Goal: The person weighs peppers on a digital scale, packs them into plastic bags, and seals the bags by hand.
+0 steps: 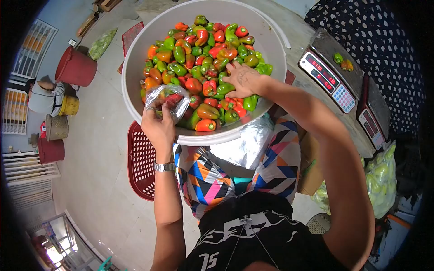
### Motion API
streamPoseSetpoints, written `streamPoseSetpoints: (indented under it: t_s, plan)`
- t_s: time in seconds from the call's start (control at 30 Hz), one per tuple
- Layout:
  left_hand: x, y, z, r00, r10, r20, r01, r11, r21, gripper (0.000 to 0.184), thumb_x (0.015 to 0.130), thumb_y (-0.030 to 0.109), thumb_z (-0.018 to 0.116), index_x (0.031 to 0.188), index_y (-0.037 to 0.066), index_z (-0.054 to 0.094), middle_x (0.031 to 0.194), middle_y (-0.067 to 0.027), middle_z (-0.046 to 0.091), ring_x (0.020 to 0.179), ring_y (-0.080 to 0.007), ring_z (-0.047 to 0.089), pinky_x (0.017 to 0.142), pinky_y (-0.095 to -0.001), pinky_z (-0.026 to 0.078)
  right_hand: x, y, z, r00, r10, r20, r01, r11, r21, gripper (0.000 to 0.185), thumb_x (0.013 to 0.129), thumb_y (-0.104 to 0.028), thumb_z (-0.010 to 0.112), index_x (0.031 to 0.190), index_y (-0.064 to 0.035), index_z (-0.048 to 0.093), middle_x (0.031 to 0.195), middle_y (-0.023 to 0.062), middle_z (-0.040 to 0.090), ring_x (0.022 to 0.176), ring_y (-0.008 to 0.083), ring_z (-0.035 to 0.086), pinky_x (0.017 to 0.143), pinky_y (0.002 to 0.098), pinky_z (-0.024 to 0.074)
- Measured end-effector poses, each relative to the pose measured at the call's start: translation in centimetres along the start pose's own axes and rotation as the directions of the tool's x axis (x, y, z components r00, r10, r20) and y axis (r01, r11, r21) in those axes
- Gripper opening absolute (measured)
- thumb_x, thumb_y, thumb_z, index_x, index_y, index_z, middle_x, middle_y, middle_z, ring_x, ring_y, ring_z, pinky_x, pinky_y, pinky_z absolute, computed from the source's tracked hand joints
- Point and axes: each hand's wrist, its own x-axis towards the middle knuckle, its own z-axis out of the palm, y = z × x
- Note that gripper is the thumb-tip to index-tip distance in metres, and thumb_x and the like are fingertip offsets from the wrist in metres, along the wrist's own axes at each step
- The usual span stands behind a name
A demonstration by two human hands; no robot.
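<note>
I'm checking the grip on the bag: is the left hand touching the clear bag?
Touching. The head view shows the left hand with its thumb and fingers on the near edge of the clear bag.

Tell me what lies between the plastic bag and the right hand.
Red and green bell peppers, heaped in the basin, lie between the right hand and the plastic bag in the left hand, as the head view shows.
</note>
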Motion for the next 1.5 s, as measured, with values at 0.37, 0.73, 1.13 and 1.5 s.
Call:
streamPoseSetpoints:
  t_s: [0.37, 0.73, 1.13, 1.5]
  plan:
    - [0.2, -1.0, 0.2, 0.990, 0.134, -0.045, -0.129, 0.988, 0.088, 0.013, 0.090, 0.008, 0.071, 0.100, -0.001, 0.073, 0.091, -0.0147, 0.071, 0.071, -0.0234, 0.066, 0.067, -0.0344, 0.051, -0.3, 1.7, 1.5, 0.973, -0.204, -0.107, 0.230, 0.885, 0.404, 0.064, 0.084, -0.034, 0.078, 0.142, -0.0169, 0.057, 0.127, 0.0228, 0.059, 0.118, 0.0431, 0.061, 0.105, 0.0478, 0.0470]
    - [-0.1, 0.7, 0.0, 0.995, -0.103, 0.011, 0.103, 0.995, 0.000, 0.014, 0.092, 0.007, 0.072, 0.102, -0.002, 0.074, 0.084, -0.0099, 0.068, 0.060, -0.0155, 0.055, 0.058, -0.0324, 0.045, -17.0, 18.4, -4.8, 0.842, 0.395, -0.367, 0.510, -0.366, 0.778, 0.055, 0.108, -0.047, 0.049, 0.148, -0.0098, 0.050, 0.136, 0.0135, 0.063, 0.107, 0.0204, 0.066, 0.085, 0.0344, 0.0547]
    - [0.2, 0.9, 0.4, 0.994, -0.113, 0.008, 0.113, 0.993, 0.033, 0.013, 0.093, 0.005, 0.072, 0.104, -0.001, 0.074, 0.080, -0.0043, 0.067, 0.058, -0.0080, 0.048, 0.055, -0.0273, 0.042, -23.0, 40.2, 1.4, 0.587, 0.755, -0.291, -0.683, 0.655, 0.324, 0.054, 0.096, -0.049, 0.068, 0.140, -0.0196, 0.058, 0.132, 0.0186, 0.066, 0.126, 0.0381, 0.061, 0.105, 0.0468, 0.0470]
    - [0.3, 2.0, -0.2, 0.976, -0.207, 0.068, 0.202, 0.976, 0.080, 0.013, 0.096, 0.007, 0.070, 0.105, -0.002, 0.073, 0.085, -0.0017, 0.067, 0.068, -0.0055, 0.051, 0.061, -0.0245, 0.044, -22.9, 42.9, 5.8, 0.590, 0.806, -0.040, -0.611, 0.479, 0.630, 0.048, 0.086, -0.019, 0.072, 0.133, -0.0191, 0.064, 0.128, 0.0108, 0.068, 0.121, 0.0264, 0.061, 0.104, 0.0381, 0.0448]
